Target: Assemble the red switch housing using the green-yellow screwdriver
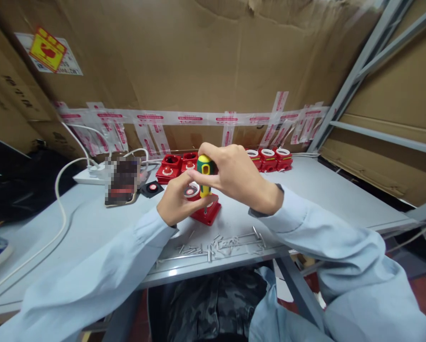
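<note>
My right hand (237, 175) is closed around the top of a green and yellow screwdriver (205, 176), which stands upright. My left hand (177, 198) curls round from the other side, its thumb at the lower end of the handle and its index finger beside the handle. Beneath both hands, a red housing (208, 216) with a white ring rests on the table; the screwdriver's shaft points down at its near face. The hands partly cover the housing, and the shaft's tip is hard to make out.
Loose screws (223, 242) and metal pins lie along the table's (127, 237) front edge. Several red housings (269, 160) stand at the back, with others (168, 168) left of the hands. A phone (122, 183), a black square part (151, 189), a power strip (88, 175) and white cables occupy the left.
</note>
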Available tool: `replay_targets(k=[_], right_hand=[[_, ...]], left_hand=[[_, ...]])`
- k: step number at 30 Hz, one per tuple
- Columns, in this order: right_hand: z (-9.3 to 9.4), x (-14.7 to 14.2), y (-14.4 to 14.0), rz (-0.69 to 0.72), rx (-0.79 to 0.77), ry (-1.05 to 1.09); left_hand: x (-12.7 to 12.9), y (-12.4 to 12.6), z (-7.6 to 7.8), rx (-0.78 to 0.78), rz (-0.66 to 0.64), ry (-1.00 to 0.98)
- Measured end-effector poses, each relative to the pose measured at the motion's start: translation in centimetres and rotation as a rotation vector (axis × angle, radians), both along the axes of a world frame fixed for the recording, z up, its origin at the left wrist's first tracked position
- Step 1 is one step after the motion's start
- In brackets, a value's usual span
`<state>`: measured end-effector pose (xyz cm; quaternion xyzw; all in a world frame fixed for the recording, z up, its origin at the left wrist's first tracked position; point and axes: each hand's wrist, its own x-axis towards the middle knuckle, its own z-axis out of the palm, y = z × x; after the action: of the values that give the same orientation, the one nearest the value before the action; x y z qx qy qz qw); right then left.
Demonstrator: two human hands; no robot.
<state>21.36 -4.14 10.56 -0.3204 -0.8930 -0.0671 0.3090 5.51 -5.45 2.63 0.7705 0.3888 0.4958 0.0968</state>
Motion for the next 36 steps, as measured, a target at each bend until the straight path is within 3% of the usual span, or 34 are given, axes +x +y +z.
replay_targets(k=[4, 9, 11, 23, 36], right_hand=[[0.0, -0.3, -0.2, 0.01, -0.03, -0.001], [1.5, 1.9, 0.0, 0.345, -0.22, -0.113], [2.0, 2.5, 0.3, 0.404, -0.239, -0.13], [2.8, 1.6, 0.0, 0.148, -0.037, -0.231], [0.7, 1.0, -0.1, 0.005, -0.071, -0.112]], left_hand=[[-0.4, 0.5, -0.3, 0.006, 0.039, -0.067], [-0.1, 0.3, 0.0, -0.134, -0.075, -0.156], [0.1, 0.2, 0.1, -0.177, -0.102, -0.184], [0.0, 0.4, -0.5, -0.26, -0.199, -0.213], [-0.1, 0.4, 0.0, -0.155, -0.136, -0.104]])
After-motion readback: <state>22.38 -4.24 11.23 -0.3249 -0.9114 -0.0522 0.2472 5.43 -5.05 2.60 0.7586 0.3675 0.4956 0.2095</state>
